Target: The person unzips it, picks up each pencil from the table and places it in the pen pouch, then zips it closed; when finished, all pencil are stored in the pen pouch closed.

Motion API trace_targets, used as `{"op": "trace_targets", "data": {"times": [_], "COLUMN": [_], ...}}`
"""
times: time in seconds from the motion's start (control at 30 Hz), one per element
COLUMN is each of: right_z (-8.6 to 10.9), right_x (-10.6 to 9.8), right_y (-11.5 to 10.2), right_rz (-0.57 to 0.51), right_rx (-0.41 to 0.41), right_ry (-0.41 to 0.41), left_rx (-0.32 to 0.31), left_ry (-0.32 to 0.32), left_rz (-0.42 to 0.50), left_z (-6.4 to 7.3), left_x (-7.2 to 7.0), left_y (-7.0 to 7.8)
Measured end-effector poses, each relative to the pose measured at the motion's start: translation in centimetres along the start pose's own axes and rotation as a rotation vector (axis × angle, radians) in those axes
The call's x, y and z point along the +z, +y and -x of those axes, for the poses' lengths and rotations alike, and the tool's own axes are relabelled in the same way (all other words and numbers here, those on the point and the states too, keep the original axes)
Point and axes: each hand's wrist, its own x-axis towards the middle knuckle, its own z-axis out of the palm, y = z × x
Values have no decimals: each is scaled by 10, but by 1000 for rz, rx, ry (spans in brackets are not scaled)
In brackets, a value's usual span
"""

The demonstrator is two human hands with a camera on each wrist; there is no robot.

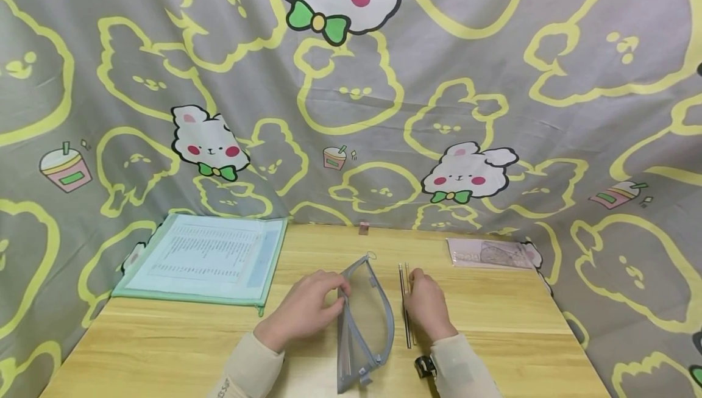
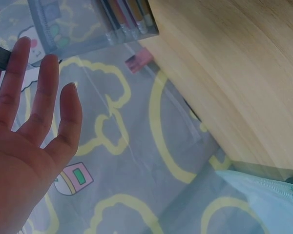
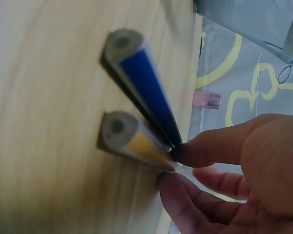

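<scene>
A grey zippered pencil pouch [image 1: 390, 319] stands gaping at the table's middle. My left hand [image 1: 307, 306] pinches its left edge between thumb and fingers. Several pencils [image 2: 129, 17] with whitish ends show through the pouch wall in the left wrist view. Right of the pouch lie two unsharpened pencils, a blue one [image 3: 146, 83] and a yellow one [image 3: 144, 148], roughly side by side. With thumb and fingertip, my right hand [image 1: 430, 306] pinches the far end of the yellow pencil; the thumb also lies against the blue one.
A light-blue zip folder [image 1: 205, 252] with a printed sheet lies at the back left. At the back right is a flat clear packet [image 1: 490, 253]. A small pink piece [image 1: 364, 228] sits at the table's far edge, by the patterned curtain [image 1: 378, 142].
</scene>
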Motion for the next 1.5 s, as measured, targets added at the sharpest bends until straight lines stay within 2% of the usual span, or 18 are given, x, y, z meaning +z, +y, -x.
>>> {"op": "trace_targets", "data": {"times": [0.43, 0.63, 0.8, 1.17, 1.33, 1.5], "right_z": [1, 2, 3, 19, 27, 32], "right_x": [-1, -8, -22, -54, -61, -61], "right_y": [1, 0, -10, -52, -63, -67], "right_rz": [-9, -45, -156, -602, -704, -715], "right_rx": [73, 94, 86, 109, 67, 47], "right_ry": [-38, -59, -79, -233, -307, -353], "left_rx": [-11, -12, -10, -1, 0, -3], "left_ry": [2, 2, 5, 6, 12, 7], "left_rz": [-19, -17, -21, -12, -28, -27], "left_z": [0, 1, 1, -1, -1, -1], "left_x": [1, 1, 2, 1, 0, 0], "left_y": [-2, -2, -1, 0, -1, -1]}}
